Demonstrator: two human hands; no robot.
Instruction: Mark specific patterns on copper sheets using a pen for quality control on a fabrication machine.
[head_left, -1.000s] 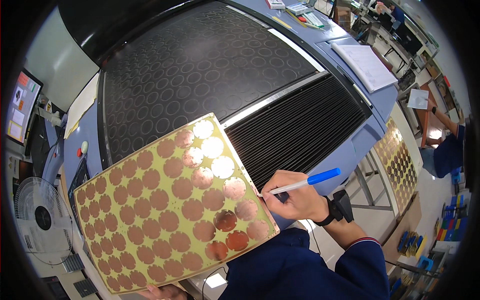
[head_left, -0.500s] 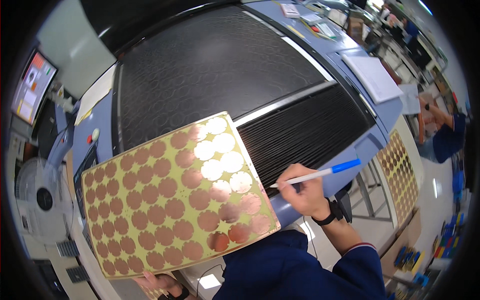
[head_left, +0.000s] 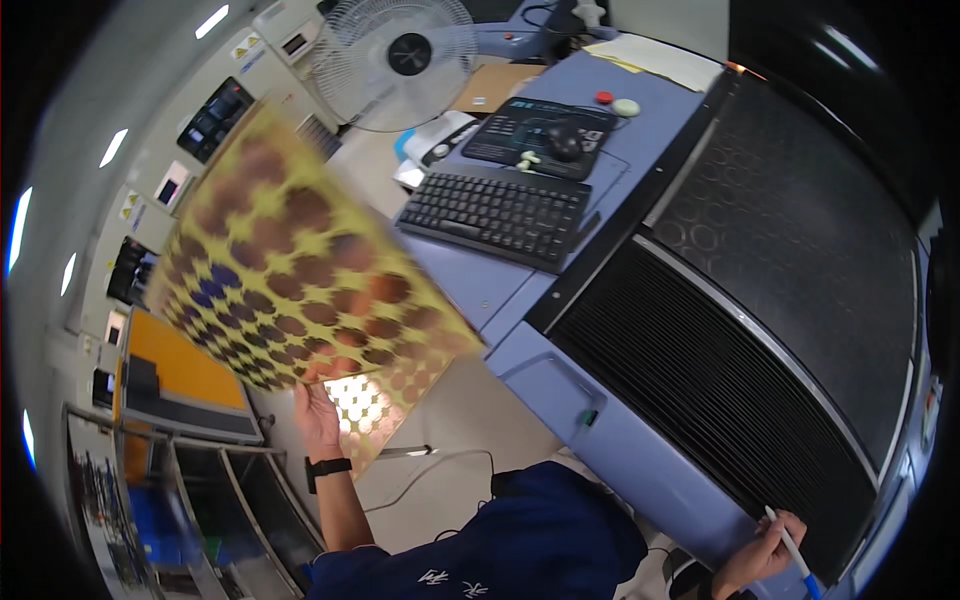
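My left hand (head_left: 318, 418) grips the lower edge of a large circuit-board panel (head_left: 300, 290), yellow-green with rows of round copper discs. The panel is raised and tilted at the left, its upper part smeared by motion. Below and partly behind it, a second panel (head_left: 395, 405) with shiny copper discs shows. Over at the lower right, my right hand (head_left: 765, 555) is closed around a white marker pen (head_left: 796, 560) with a blue end, beside the front edge of the blue-grey machine (head_left: 640, 440).
On the machine's blue-grey top lie a black keyboard (head_left: 495, 210), a mouse (head_left: 568, 143) and red and pale buttons. A ribbed black strip (head_left: 690, 350) borders the dark bed (head_left: 800, 240). A white fan (head_left: 405, 105) stands beyond; racks (head_left: 220, 500) stand at lower left.
My view has swung left. The panel has left its place over the machine's front and is now lifted and tilted at the left in my left hand. My right hand still holds the pen.
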